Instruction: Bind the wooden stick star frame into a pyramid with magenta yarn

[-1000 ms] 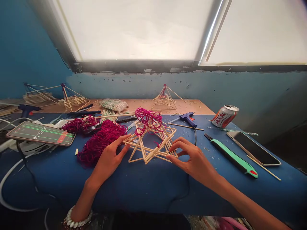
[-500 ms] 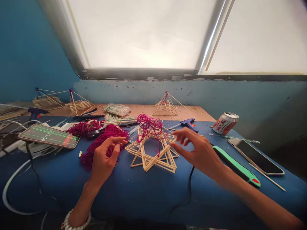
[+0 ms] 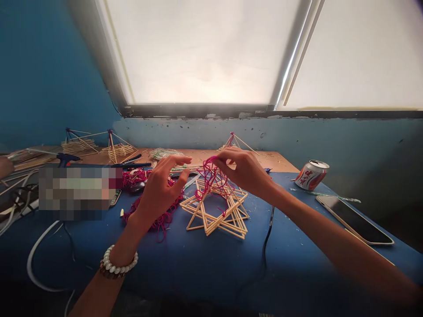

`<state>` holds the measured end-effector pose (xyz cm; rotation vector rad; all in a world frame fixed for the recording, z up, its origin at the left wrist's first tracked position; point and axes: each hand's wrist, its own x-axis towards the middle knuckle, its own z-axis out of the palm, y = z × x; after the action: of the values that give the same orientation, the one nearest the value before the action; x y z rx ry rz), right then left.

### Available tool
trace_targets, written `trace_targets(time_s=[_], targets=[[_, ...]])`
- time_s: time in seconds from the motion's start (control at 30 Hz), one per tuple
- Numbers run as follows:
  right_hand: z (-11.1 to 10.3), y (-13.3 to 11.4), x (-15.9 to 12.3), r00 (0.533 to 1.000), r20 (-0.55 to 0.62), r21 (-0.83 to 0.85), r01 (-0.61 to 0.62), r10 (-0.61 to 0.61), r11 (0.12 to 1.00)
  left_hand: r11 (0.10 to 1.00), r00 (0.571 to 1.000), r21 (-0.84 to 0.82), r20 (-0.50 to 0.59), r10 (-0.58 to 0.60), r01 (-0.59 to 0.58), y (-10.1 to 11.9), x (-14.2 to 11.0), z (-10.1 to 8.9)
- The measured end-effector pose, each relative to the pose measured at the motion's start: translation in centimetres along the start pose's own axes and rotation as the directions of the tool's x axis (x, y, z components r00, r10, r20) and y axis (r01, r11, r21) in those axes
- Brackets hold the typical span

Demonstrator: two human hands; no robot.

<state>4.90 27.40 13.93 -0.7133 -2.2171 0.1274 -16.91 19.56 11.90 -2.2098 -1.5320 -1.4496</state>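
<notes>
My right hand pinches the top of a tangle of magenta yarn, lifted over a star-shaped frame of thin wooden sticks. Strands of the yarn hang down into the frame's opening. My left hand hovers to the left of the frame, thumb and fingers apart, holding nothing. Beneath and behind it lies a larger heap of magenta yarn on the blue tabletop. A beaded bracelet circles my left wrist.
Stick pyramids stand at the back. On the right are a drink can and a phone. A blue glue gun and another person's hand show at the left. A black cable crosses the front; a patch at left is pixelated.
My right hand has moved left and up from beside the stick frame and taken hold of the yarn tangle. My left hand has risen slightly and shifted right. The view has shifted a little.
</notes>
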Motion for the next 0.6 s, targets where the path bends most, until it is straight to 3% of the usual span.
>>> trace_targets(time_s=[0.1,0.3,0.47,0.6], targets=[[-0.8,-0.1,1.4,0.99,-0.092,0.19,-0.088,0.107,0.978,0.999,0.998,0.029,0.067,-0.021,0.019,0.2,0.4,0.5],[-2.7,-1.1,5.6,0.959,-0.239,0.444,-0.031,0.151,0.896,0.991,0.959,0.13,0.277,-0.063,0.027,1.1,2.8,2.3],[-3.5,-1.6,8.1,0.953,-0.261,0.508,0.001,0.152,0.862,0.999,0.928,-0.039,0.372,-0.004,0.019,2.3,4.8,4.5],[-3.5,-1.0,8.7,0.959,-0.248,0.542,0.018,0.139,0.84,0.954,0.931,-0.28,0.364,-0.001,0.11,2.4,6.2,6.4]])
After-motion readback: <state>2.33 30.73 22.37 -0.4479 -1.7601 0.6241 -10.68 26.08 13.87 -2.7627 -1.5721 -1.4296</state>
